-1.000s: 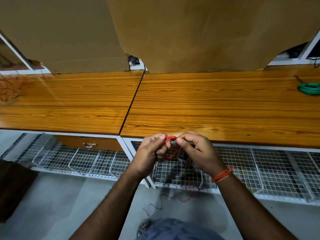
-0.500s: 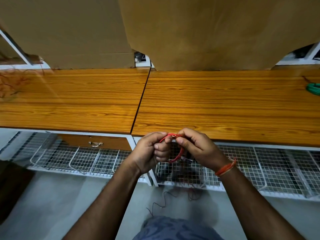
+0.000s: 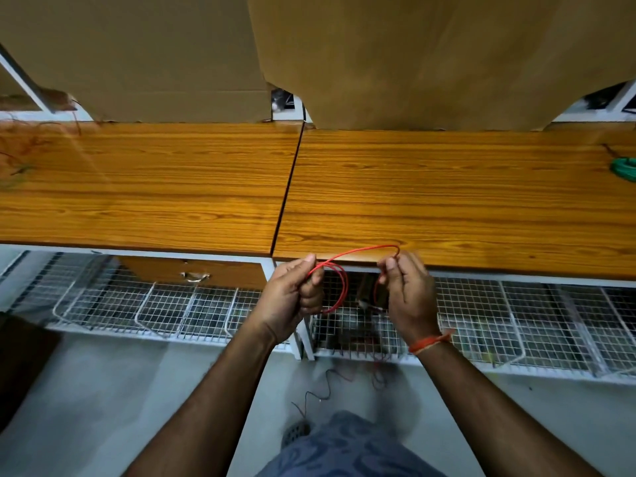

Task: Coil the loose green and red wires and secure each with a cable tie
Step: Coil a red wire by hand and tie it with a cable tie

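Observation:
A thin red wire (image 3: 358, 251) arcs between my two hands just in front of the wooden table's near edge. My left hand (image 3: 292, 297) grips a small loop of that wire, which hangs down beside its fingers. My right hand (image 3: 406, 294) pinches the wire's other end between thumb and fingers; an orange thread band circles that wrist. A coiled green wire (image 3: 624, 168) lies on the table at the far right edge. No cable tie can be made out.
Two wooden tabletops (image 3: 447, 201) meet at a dark seam. Brown cardboard sheets (image 3: 413, 56) stand behind them. White wire-mesh racks (image 3: 481, 321) run under the tables. Thin loose wires (image 3: 320, 387) trail on the grey floor. Tangled thin wires (image 3: 17, 149) lie at the far left.
My hands have moved apart, my right hand drawing the red wire out to the right into a long arc. The small loop stays in my left hand.

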Action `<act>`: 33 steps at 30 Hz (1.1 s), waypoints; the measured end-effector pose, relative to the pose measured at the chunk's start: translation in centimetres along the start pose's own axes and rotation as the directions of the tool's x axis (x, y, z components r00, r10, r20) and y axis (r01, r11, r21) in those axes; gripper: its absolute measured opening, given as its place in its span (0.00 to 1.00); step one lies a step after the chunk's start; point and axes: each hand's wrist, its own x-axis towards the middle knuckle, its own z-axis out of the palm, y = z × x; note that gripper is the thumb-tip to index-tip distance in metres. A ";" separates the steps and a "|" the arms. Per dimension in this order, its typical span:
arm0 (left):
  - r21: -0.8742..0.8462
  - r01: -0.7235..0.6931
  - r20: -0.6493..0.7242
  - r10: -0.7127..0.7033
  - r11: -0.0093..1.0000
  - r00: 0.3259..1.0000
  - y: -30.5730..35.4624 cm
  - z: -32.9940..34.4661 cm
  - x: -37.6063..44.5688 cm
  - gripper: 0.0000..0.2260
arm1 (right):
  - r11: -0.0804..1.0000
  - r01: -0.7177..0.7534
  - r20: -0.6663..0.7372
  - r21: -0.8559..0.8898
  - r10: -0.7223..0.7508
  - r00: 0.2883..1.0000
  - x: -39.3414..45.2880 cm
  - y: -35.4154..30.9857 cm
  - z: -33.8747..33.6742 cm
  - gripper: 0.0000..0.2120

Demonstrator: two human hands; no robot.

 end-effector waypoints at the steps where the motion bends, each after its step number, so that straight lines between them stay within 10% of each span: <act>1: 0.009 -0.014 -0.013 0.014 1.000 1.000 0.0 0.0 0.0 0.18 | 0.997 -0.042 0.198 -0.070 0.055 0.979 -0.2 0.4 0.3 0.13; 4: 0.002 -0.020 -0.043 0.020 1.000 0.999 -0.2 0.0 -0.1 0.18 | 0.969 -0.190 0.628 -0.156 0.246 0.739 -0.7 1.2 0.3 0.13; 8: -0.018 -0.071 -0.078 0.070 0.997 0.994 0.1 0.1 -0.2 0.19 | 0.925 -0.085 0.074 0.371 0.062 0.995 -0.1 -1.8 -0.1 0.13; 10: -0.006 -0.089 -0.106 0.088 0.996 0.990 0.4 0.3 -0.2 0.20 | 0.924 -0.141 0.164 0.356 0.086 0.983 -0.5 -1.6 0.0 0.14; 12: 0.072 -0.063 -0.125 0.071 0.995 0.990 0.3 0.3 -0.1 0.20 | 0.939 -0.342 0.701 -0.039 0.270 0.660 -0.9 -0.1 -0.4 0.15; 14: 0.205 -0.015 -0.128 0.042 0.979 0.991 -0.1 0.3 -0.2 0.20 | 0.890 -0.223 0.837 -0.398 0.451 0.310 -0.3 0.7 -1.4 0.13; 16: 0.205 0.005 -0.140 0.024 0.979 0.990 -0.7 0.4 -0.4 0.20 | 0.889 -0.249 0.660 -0.383 0.452 0.600 0.9 0.5 -1.3 0.12; 18: 0.146 -0.010 -0.163 0.034 0.989 0.986 -1.0 0.7 -0.4 0.20 | 0.926 -0.377 0.377 0.029 0.339 0.862 1.2 -0.1 -0.5 0.11; 20: 0.111 -0.045 -0.177 0.064 0.993 0.982 -0.8 1.0 -0.4 0.21 | 0.747 -0.579 0.610 0.328 0.300 0.733 1.1 -1.1 -0.3 0.12; 23: 0.122 -0.069 -0.171 0.089 0.990 0.981 -0.2 0.7 -0.4 0.22 | 0.857 -0.469 0.837 -0.213 0.408 0.366 0.7 -0.3 -1.2 0.12; 25: 0.153 -0.070 -0.163 0.095 0.986 0.982 0.0 0.6 -0.5 0.21 | 0.874 -0.231 0.613 -0.427 0.468 0.637 0.7 0.3 -0.8 0.10; 27: 0.135 -0.085 -0.171 0.108 0.987 0.979 -0.2 0.8 -0.4 0.22 | 0.917 -0.385 0.385 -0.108 0.395 0.834 -0.2 -0.4 0.8 0.12; 28: 0.114 -0.096 -0.170 0.114 0.989 0.979 -0.2 1.0 -0.3 0.22 | 0.834 -0.535 0.520 0.133 0.401 0.754 -0.7 -0.9 1.2 0.14; 30: 0.095 -0.114 -0.147 0.128 0.989 0.981 0.0 1.1 -0.2 0.22 | 0.599 -0.791 0.881 0.126 0.299 0.367 -1.6 -1.5 0.7 0.13; 32: 0.158 -0.101 -0.119 0.120 0.982 0.986 0.1 0.9 -0.4 0.22 | 0.854 -0.491 0.945 -0.172 0.285 0.163 -1.2 0.0 -0.4 0.09; 33: 0.223 -0.080 -0.114 0.108 0.971 0.988 0.1 0.8 -0.5 0.22 | 0.902 -0.275 0.906 -0.334 0.388 0.172 -0.7 1.7 -0.1 0.07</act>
